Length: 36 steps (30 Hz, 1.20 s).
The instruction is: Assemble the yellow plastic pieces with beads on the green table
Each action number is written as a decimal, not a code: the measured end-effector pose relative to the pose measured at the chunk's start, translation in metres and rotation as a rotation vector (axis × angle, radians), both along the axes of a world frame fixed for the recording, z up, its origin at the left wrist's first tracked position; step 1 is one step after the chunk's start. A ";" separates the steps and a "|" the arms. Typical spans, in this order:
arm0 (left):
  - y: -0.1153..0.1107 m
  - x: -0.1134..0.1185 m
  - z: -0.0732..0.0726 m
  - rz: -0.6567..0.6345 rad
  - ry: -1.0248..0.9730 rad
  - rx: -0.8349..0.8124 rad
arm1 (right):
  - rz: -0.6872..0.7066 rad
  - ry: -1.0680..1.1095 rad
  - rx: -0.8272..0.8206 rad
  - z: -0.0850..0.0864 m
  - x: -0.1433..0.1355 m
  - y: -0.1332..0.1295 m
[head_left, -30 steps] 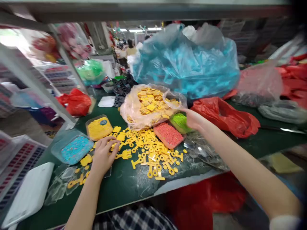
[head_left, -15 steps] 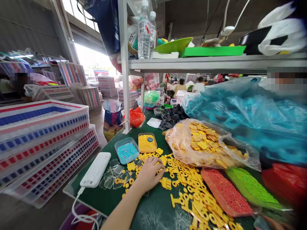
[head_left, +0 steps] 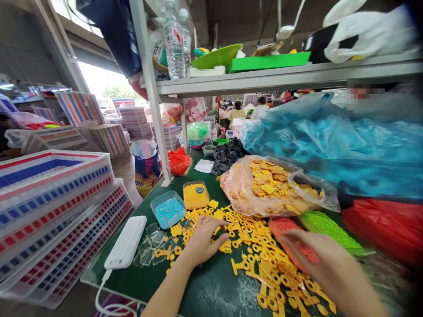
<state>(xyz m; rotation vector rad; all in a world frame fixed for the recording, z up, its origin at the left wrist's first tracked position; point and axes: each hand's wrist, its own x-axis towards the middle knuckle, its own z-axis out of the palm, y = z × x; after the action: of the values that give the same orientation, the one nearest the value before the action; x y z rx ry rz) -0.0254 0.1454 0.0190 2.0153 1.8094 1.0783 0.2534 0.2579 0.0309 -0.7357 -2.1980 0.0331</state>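
My left hand (head_left: 205,240) rests among the yellow plastic parts (head_left: 246,231), its thumb and fingers apart. Just right of its fingertips lies a small yellow piece with coloured stripes (head_left: 226,246). My right hand (head_left: 309,246), smeared by motion, is over the tray of red beads (head_left: 284,225) and hides part of it; whether it holds anything cannot be made out. Beyond my left hand stand a box of blue beads (head_left: 168,212) and a box of yellow beads (head_left: 195,195) with a round dark disc on top.
A clear bag of yellow parts (head_left: 267,185) lies behind the pile, with a tray of green beads (head_left: 330,231) to its right. Left are clear plastic pieces (head_left: 150,246) and a white power bank (head_left: 125,242). A shelf (head_left: 264,81) crosses above; stacked crates (head_left: 59,220) stand left.
My right hand has come in from the lower right over the red beads. My left hand's thumb and fingers have spread apart a little. The camera view has shifted slightly.
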 end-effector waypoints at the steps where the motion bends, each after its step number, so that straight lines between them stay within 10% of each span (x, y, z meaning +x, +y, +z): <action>1: -0.001 0.002 0.001 -0.024 -0.065 -0.020 | 0.084 -0.013 -0.008 0.003 -0.025 -0.003; 8: 0.011 0.004 -0.009 -0.033 -0.568 -0.205 | 0.316 -0.111 0.169 -0.013 -0.126 -0.011; 16: 0.017 0.004 -0.005 -0.087 -0.768 -0.371 | 0.408 -0.177 0.029 -0.027 -0.111 -0.014; 36: 0.021 -0.008 -0.005 0.050 -0.449 -0.470 | 0.360 -0.489 -0.005 -0.020 -0.102 0.002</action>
<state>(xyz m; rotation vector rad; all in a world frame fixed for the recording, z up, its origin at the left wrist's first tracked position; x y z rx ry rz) -0.0336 0.1666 0.0139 1.3413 1.6785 0.9142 0.1511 0.2598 0.0108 -0.3621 -2.7770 0.0438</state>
